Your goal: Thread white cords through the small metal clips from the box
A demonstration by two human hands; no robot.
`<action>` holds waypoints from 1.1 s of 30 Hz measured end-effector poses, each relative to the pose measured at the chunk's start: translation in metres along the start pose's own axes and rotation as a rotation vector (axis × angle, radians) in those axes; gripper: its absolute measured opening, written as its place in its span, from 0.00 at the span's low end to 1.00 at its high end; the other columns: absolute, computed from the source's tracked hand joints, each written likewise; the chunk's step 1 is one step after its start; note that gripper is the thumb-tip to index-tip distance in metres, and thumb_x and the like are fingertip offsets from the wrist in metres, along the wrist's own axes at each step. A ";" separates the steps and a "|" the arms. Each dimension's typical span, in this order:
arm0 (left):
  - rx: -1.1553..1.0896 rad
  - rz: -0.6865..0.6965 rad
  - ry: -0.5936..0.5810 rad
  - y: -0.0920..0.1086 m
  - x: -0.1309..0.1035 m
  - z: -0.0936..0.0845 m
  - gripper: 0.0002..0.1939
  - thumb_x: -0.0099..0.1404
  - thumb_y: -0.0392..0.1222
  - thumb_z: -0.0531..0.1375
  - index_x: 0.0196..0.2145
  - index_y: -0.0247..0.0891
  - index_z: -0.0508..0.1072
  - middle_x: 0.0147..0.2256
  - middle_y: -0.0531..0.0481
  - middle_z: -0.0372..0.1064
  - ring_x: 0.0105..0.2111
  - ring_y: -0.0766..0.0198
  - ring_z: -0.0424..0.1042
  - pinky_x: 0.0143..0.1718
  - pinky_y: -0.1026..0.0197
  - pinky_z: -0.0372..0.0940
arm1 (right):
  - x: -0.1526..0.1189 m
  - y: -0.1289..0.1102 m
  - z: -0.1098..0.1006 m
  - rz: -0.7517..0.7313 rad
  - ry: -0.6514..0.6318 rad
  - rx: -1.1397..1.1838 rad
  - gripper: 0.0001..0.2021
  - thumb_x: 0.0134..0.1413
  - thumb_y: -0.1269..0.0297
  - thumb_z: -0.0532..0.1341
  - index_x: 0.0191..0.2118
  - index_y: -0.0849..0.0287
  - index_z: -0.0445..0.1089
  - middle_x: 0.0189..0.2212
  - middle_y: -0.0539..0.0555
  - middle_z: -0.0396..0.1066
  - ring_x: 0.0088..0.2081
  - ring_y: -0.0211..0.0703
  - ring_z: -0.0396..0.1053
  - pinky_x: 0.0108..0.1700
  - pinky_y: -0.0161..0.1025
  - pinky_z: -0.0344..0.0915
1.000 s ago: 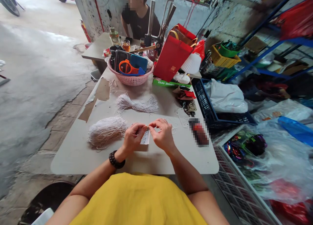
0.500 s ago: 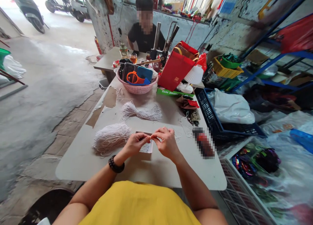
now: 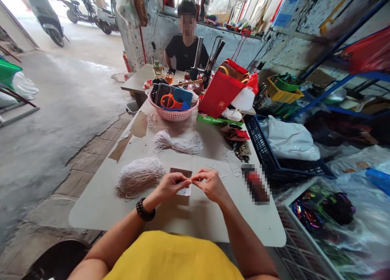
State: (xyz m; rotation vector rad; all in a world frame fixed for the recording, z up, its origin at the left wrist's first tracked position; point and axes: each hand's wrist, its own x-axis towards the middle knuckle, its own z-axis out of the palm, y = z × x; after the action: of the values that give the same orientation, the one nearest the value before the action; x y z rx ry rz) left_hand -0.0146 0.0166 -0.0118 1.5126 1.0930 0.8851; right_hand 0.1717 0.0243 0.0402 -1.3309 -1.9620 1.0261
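My left hand (image 3: 173,185) and my right hand (image 3: 210,184) meet fingertip to fingertip over a small open box (image 3: 180,173). Both are closed in a pinch on something too small to make out. White pieces show inside the box, partly hidden by my left hand. Left of it lies a thick bundle of white string (image 3: 140,176). Beyond the hands is a second white string bundle (image 3: 178,142). Loose white string (image 3: 219,170) lies behind my right hand.
On the table (image 3: 100,194) stand a pink basket (image 3: 173,114) and a red paper bag (image 3: 222,89). A blurred-out item (image 3: 256,183) lies at the right. Crates (image 3: 265,146) flank the right edge. A person (image 3: 186,48) sits beyond.
The whole view has shifted, with the scene slightly lower in the picture. Both hands remain together over the box, their fingertips pinched; the right fingers look a little straighter.
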 end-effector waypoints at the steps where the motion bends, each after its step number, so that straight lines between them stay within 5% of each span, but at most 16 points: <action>1: 0.020 0.016 -0.006 0.000 0.000 0.000 0.21 0.59 0.56 0.62 0.27 0.33 0.79 0.21 0.49 0.71 0.20 0.69 0.61 0.22 0.67 0.55 | 0.000 0.000 -0.001 0.018 -0.013 0.016 0.04 0.50 0.69 0.66 0.29 0.56 0.80 0.27 0.52 0.75 0.31 0.39 0.70 0.34 0.35 0.64; 9: 0.159 0.153 0.016 0.011 -0.002 0.000 0.09 0.57 0.42 0.62 0.23 0.36 0.78 0.20 0.51 0.70 0.20 0.69 0.61 0.24 0.67 0.55 | 0.006 0.018 0.000 0.268 -0.164 0.347 0.08 0.41 0.62 0.70 0.27 0.61 0.76 0.22 0.50 0.72 0.25 0.35 0.65 0.28 0.33 0.62; 12: 0.083 0.075 0.098 0.008 0.000 0.003 0.08 0.53 0.41 0.63 0.21 0.36 0.75 0.16 0.56 0.63 0.18 0.72 0.55 0.20 0.67 0.50 | 0.017 0.007 -0.010 0.184 -0.116 0.337 0.10 0.44 0.62 0.69 0.33 0.62 0.78 0.24 0.50 0.74 0.25 0.34 0.66 0.28 0.33 0.63; 16: -0.141 -0.073 0.233 0.006 0.005 0.006 0.13 0.53 0.48 0.64 0.20 0.36 0.71 0.15 0.58 0.56 0.17 0.72 0.52 0.19 0.68 0.48 | 0.055 -0.063 -0.051 -0.213 0.163 0.177 0.24 0.55 0.65 0.64 0.59 0.53 0.66 0.28 0.47 0.75 0.25 0.31 0.66 0.28 0.31 0.65; 20: -0.223 -0.131 0.377 0.014 0.008 0.004 0.17 0.50 0.51 0.66 0.19 0.36 0.68 0.17 0.57 0.59 0.19 0.72 0.55 0.21 0.67 0.52 | 0.115 -0.157 -0.094 -0.486 0.224 0.013 0.27 0.63 0.65 0.55 0.65 0.60 0.53 0.27 0.41 0.71 0.29 0.23 0.69 0.34 0.28 0.61; 23: -0.270 -0.162 0.459 0.022 0.010 0.003 0.20 0.48 0.54 0.67 0.17 0.36 0.65 0.16 0.58 0.57 0.18 0.73 0.53 0.21 0.67 0.51 | 0.132 -0.189 -0.101 -0.595 0.259 0.015 0.27 0.60 0.71 0.58 0.65 0.55 0.55 0.25 0.38 0.69 0.28 0.23 0.68 0.36 0.29 0.63; 26: -0.341 -0.168 0.512 0.028 0.010 0.001 0.22 0.48 0.57 0.67 0.17 0.37 0.63 0.16 0.60 0.55 0.18 0.73 0.51 0.20 0.67 0.50 | 0.108 -0.168 -0.079 -0.612 0.197 0.022 0.22 0.62 0.68 0.58 0.61 0.50 0.62 0.29 0.41 0.71 0.29 0.27 0.69 0.34 0.30 0.64; 33: -0.507 -0.081 0.527 0.028 0.008 -0.004 0.24 0.46 0.61 0.68 0.20 0.37 0.67 0.16 0.58 0.62 0.17 0.73 0.56 0.20 0.67 0.55 | 0.031 -0.049 0.010 -0.275 0.010 0.029 0.09 0.57 0.70 0.60 0.41 0.57 0.76 0.30 0.51 0.73 0.28 0.35 0.66 0.32 0.33 0.66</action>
State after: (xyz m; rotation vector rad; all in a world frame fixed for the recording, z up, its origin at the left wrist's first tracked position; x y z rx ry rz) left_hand -0.0107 0.0239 0.0165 0.8282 1.1683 1.4263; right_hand 0.1280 0.0397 0.0766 -1.0133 -2.0450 0.9089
